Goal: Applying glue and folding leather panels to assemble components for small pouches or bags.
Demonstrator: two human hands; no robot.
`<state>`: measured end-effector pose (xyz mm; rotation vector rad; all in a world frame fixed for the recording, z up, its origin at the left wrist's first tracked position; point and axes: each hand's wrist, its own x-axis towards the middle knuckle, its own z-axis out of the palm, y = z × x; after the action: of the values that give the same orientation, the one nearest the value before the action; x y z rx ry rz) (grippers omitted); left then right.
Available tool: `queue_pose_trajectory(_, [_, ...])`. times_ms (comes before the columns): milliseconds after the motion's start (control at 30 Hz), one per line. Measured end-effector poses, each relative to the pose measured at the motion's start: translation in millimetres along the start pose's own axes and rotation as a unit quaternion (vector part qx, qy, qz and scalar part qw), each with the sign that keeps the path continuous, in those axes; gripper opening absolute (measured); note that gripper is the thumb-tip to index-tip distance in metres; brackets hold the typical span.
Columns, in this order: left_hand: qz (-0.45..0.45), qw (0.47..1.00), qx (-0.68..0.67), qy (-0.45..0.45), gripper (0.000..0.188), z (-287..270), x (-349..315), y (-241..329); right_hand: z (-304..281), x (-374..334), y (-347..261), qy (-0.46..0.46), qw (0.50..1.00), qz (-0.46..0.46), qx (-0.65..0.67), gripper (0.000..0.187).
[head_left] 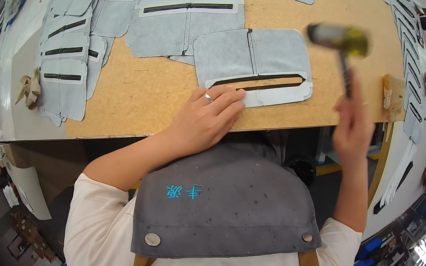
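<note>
A grey flat panel (225,52) lies at the table's near side, with a dark seam across it and a pale-framed long slot edged in black along its near side. My left hand (207,113) rests on the near left corner of that slot, its fingers stretched and pressed on the panel. My right hand (355,121) is closed round the handle of a mallet (340,38), raised to the right of the panel. The mallet's black and yellow head is smeared by motion, and nothing touches it.
Another grey panel (157,28) lies just behind on the wooden board (137,88). Overlapping rows of similar pieces (63,86) cover the left side. A yellowish block (392,96) sits at the board's right edge, beside more pieces (412,127). Crumpled tan scrap (29,90) lies far left.
</note>
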<state>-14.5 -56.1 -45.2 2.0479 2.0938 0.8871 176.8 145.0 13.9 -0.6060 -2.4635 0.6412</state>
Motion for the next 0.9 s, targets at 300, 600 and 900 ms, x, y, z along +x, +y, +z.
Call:
queue_pose_trajectory(300, [-0.020,1.000,0.009,-0.016,0.028,3.3,1.1,2.2,-10.0,-15.7,-9.0,-0.076,0.992,-0.060,-0.082,0.056])
queue_pose_trajectory(600, [-0.069,0.995,-0.071,0.026,0.026,9.9,16.1,0.2,8.6,-38.9,-15.7,-0.086,0.992,-0.038,-0.087,0.059])
queue_pose_trajectory(900, [-0.069,0.996,-0.046,0.028,0.022,12.6,14.2,0.8,22.5,-28.5,-5.8,0.075,0.992,-0.096,0.008,0.064])
